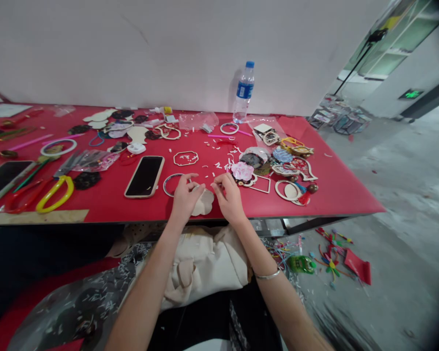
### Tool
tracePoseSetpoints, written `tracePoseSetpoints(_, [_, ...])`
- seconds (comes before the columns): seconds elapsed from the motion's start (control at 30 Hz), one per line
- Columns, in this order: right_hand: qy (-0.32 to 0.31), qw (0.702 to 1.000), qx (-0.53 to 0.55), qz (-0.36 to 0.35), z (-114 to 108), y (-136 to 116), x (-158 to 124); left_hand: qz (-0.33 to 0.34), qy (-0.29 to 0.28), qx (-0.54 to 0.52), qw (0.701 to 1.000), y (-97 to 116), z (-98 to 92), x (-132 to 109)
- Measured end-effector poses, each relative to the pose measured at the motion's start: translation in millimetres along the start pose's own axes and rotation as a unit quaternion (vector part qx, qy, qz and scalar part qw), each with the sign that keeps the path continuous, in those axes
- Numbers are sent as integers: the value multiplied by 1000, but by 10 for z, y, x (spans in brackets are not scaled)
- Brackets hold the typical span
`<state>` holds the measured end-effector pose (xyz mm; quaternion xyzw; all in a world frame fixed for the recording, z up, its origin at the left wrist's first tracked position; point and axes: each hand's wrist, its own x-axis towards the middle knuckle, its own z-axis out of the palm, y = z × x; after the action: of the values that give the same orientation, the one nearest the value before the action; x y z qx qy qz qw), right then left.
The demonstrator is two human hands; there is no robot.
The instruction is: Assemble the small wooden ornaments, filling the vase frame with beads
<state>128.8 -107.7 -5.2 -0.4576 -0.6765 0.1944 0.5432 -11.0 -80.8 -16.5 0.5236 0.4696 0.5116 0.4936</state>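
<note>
A pale, flower-shaped flat piece (206, 204) is at the table's front edge between my two hands. My left hand (185, 197) is closed on its left side, with thumb and fingers at its upper edge. To the right, my right hand (229, 199) has its thumb and fingertips drawn together near the piece; anything between them is too small to make out. A round bracelet-like ring (165, 186) lies partly behind my left hand. Just beyond my right hand sits a pink flower-shaped piece (242, 170), with small white scraps (219, 165) scattered nearby.
A phone (145, 177) lies left of my hands, and scissors with a yellow handle (56, 195) are farther left. A water bottle (244, 92) stands against the wall. Frames, rings and tassels crowd the right side of the red table (336, 190). A cream bag (208, 263) rests on my lap.
</note>
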Motion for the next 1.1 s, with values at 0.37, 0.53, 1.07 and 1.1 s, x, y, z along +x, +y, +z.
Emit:
tracePoseSetpoints(0.37, [13, 996, 75, 40, 98, 131, 23, -4, -34, -165, 986, 58, -43, -23])
tracePoseSetpoints(0.53, [45, 994, 85, 59, 118, 154, 94, -27, -81, -177, 980, 74, -52, -49])
tracePoseSetpoints(1.07, [21, 993, 115, 20, 178, 87, 58, -31, -164, -158, 973, 122, -44, -96])
tracePoseSetpoints(1.1, [21, 993, 117, 20, 178, 89, 59, -33, -164, -155, 974, 127, -46, -100])
